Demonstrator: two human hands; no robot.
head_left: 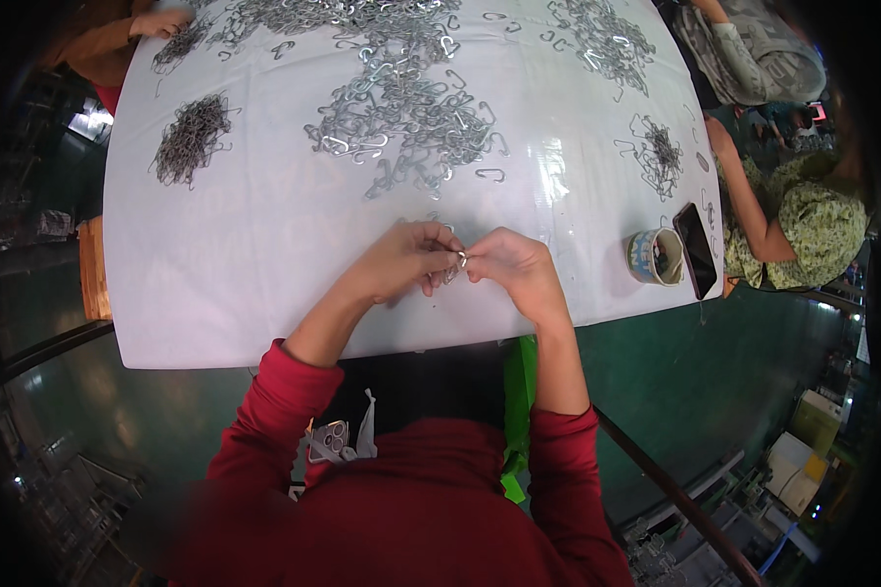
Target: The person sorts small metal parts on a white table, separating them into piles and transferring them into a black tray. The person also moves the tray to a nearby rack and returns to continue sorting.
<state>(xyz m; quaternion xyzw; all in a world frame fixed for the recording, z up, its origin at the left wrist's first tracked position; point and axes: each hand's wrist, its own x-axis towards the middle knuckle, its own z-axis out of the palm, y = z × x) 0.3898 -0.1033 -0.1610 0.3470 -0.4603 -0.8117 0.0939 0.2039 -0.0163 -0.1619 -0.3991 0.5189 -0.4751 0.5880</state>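
My left hand [408, 258] and my right hand [512, 264] meet over the near edge of a white table [255, 264]. Between their fingertips they pinch a small bent metal wire clip [459, 260]. A second small piece seems to hang just below it, too small to tell. A big loose heap of the same silver clips [401, 108] lies farther back at the table's middle. My red sleeves come in from the lower edge.
A dark tangled pile of wires [191, 139] lies far left, another pile of clips [602, 39] far right, a small pile [661, 157] near a seated person [793, 225]. A cup [653, 256] and a dark phone [696, 249] stand at the right edge. Another person's hand [162, 22] reaches in top left.
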